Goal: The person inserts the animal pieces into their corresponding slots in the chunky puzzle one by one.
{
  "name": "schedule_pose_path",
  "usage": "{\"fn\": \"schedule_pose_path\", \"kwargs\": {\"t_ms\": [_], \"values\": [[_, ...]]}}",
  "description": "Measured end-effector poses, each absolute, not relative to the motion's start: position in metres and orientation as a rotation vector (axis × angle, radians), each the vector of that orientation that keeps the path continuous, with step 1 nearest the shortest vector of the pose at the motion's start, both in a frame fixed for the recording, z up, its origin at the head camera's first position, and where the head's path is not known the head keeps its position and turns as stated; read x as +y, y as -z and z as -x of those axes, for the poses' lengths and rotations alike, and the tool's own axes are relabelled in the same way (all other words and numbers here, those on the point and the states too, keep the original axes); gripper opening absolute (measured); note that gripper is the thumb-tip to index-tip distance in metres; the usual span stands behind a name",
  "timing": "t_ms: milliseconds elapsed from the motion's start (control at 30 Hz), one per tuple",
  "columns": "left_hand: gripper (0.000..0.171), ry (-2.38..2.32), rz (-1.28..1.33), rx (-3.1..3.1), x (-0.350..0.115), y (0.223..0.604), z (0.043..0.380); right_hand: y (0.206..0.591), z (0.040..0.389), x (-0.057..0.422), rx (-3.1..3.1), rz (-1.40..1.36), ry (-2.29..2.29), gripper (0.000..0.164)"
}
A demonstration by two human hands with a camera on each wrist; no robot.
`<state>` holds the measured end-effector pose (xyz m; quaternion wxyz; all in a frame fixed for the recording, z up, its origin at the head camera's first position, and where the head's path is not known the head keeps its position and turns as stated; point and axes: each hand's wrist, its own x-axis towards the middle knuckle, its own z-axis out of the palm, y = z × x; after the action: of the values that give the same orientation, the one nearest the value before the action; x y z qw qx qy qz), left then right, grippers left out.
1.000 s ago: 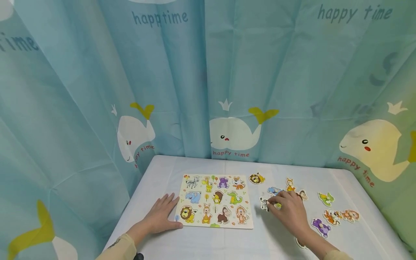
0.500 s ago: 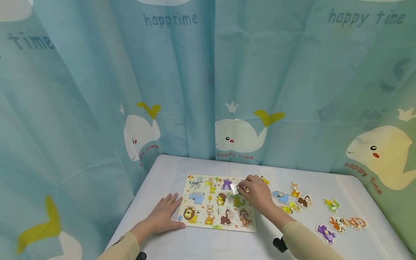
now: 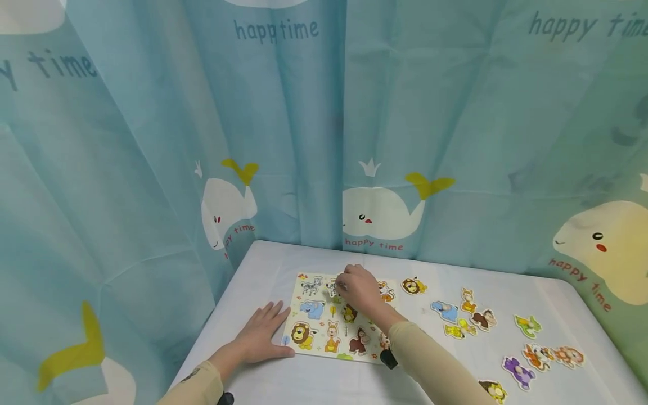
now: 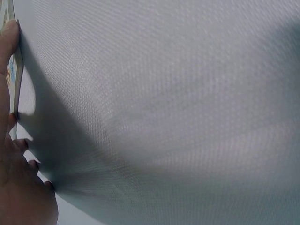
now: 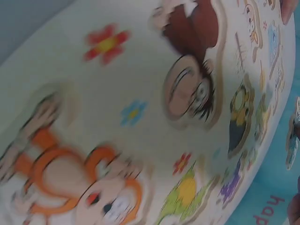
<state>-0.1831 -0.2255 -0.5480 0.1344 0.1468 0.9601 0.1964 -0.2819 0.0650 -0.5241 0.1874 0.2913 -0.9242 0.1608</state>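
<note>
Right grip point(image 3: 356, 289) narrows to pinch the zebra point(image 3: 331, 288), white with black stripes and partly hidden by the fingers, over the far side of the board point(image 3: 320, 323), just beside its printed zebra point(image 3: 311, 286). Spread flat, the left grip point(image 3: 260, 334) is empty, its fingertips at the board's left edge. Zebra and board are toward the left edge of the worktop point(image 3: 304, 385); the elephant point(image 3: 445, 311), purple hippo point(image 3: 518, 372) and green crocodile point(image 3: 527, 325) lie farther toward its right edge

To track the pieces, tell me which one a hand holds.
The zebra piece, held by the right hand over the board; the other visible loose pieces lie on the table.
</note>
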Motion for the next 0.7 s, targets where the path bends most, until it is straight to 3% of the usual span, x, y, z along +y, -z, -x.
{"fn": "schedule_pose_path", "kwargs": {"t_ms": [400, 700], "values": [[0.109, -0.614, -0.41, 2.765, -0.226, 0.545, 0.182, 0.537, 0.292, 0.025, -2.681, -0.77, -0.419, 0.01], [0.108, -0.605, -0.392, 2.76, -0.225, 0.547, 0.183, 0.54, 0.295, 0.006, -2.761, -0.653, -0.42, 0.006]]}}
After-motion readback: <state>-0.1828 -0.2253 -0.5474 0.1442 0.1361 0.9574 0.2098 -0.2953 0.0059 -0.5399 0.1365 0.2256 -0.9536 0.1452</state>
